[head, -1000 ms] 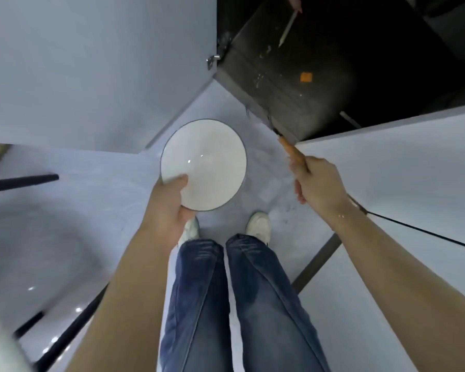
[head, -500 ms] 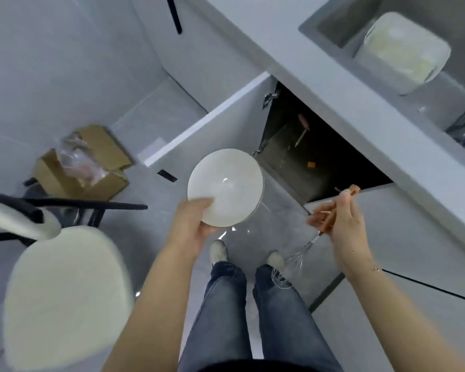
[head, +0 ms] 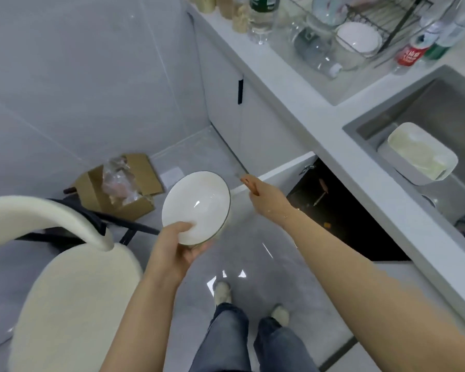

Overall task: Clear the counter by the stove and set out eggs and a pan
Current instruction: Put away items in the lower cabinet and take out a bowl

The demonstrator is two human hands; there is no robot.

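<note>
cream chair (head: 73, 299) left | cardboard box (head: 124, 189) on floor; white tub (head: 420, 154) in sink (head: 414, 108)

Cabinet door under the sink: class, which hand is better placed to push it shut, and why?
Probably the right hand: it hovers beside the open cabinet door, gripping only a thin wooden handle. The left hand holds the white bowl, farther away.

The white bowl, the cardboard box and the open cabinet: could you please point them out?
white bowl (head: 199, 202): head view, inner surface.
cardboard box (head: 142, 167): head view, open flap.
open cabinet (head: 341, 210): head view, dark interior.
</note>
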